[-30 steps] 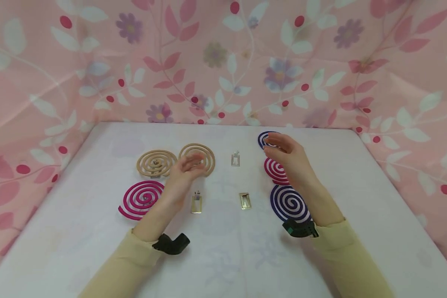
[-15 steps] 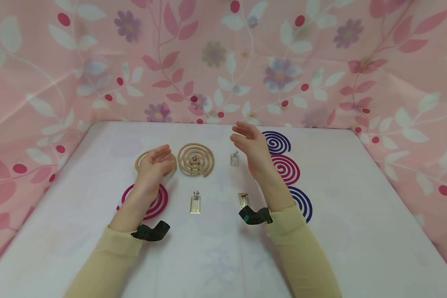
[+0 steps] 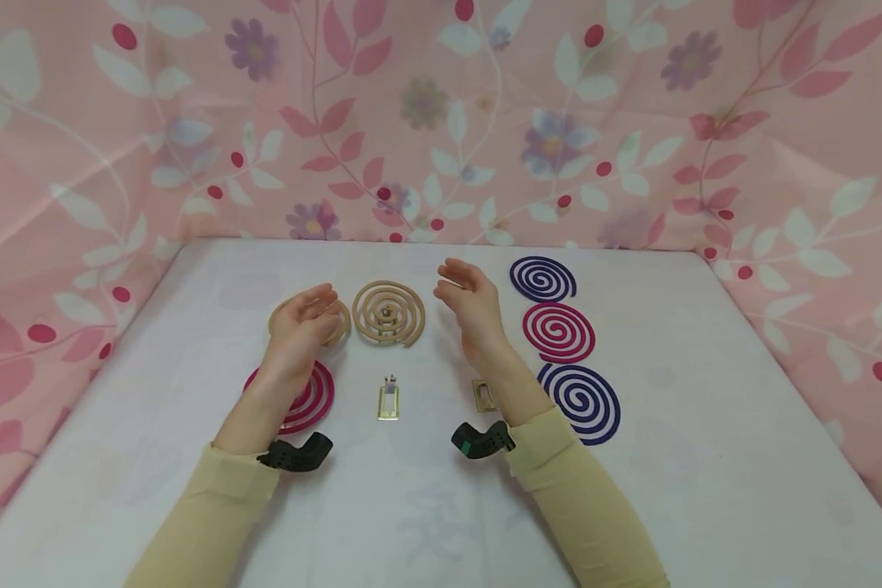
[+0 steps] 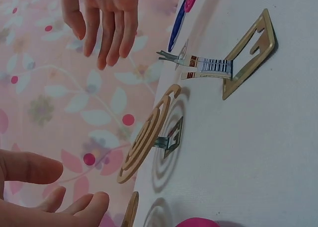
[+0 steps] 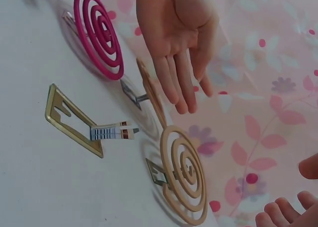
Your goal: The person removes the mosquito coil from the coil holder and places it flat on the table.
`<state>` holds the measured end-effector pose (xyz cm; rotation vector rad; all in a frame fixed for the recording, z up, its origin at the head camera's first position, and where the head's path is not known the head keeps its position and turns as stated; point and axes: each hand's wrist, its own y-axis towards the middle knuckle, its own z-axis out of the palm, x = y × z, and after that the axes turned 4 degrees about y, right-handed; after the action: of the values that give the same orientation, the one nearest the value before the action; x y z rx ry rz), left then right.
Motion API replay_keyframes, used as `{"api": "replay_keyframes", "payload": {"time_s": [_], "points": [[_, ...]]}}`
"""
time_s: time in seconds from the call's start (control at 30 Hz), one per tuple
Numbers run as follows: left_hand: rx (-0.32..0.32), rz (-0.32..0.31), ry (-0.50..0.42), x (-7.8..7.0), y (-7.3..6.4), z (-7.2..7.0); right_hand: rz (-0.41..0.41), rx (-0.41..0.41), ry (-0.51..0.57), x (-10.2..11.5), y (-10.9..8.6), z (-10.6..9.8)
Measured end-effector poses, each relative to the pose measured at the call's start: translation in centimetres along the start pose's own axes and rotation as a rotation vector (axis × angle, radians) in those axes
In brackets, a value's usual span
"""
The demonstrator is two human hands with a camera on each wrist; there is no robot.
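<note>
My left hand is raised over the left tan mosquito coil and partly covers it, fingers loosely bent around nothing. Right of it, another tan mosquito coil sits raised on a small metal stand. My right hand hovers just right of that coil, palm turned inward and holding nothing; it hides the far silver stand in the head view. Below the left hand lies a magenta mosquito coil, partly behind the forearm. Between the forearms is a gold metal stand with an upright prong.
On the right, a blue coil, a magenta coil and another blue coil form a column. A second gold stand shows beside the right wrist. Pink floral cloth rises behind the white tabletop.
Both hands have moved left, the right one from over the right-hand coils to beside the tan coil. In the last half second the left hand has stayed nearly still.
</note>
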<state>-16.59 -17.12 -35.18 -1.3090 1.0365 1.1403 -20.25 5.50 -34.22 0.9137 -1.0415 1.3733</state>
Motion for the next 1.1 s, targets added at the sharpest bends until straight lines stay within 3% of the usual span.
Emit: {"api": "replay_keyframes", "payload": {"time_s": [0.47,0.87,1.1], "points": [[0.025,-0.006,0.020,0.6,0.3,0.5,0.034,-0.022,-0.031,-1.5,-0.2,0.8],[0.058,0.024,0.055,1.2,0.5,1.0,0.174,-0.038,-0.076,-3.2,0.1,1.3],[0.054,-0.001,0.085,1.2,0.5,1.0,0.235,-0.043,-0.035,-3.6,0.1,1.2]]}}
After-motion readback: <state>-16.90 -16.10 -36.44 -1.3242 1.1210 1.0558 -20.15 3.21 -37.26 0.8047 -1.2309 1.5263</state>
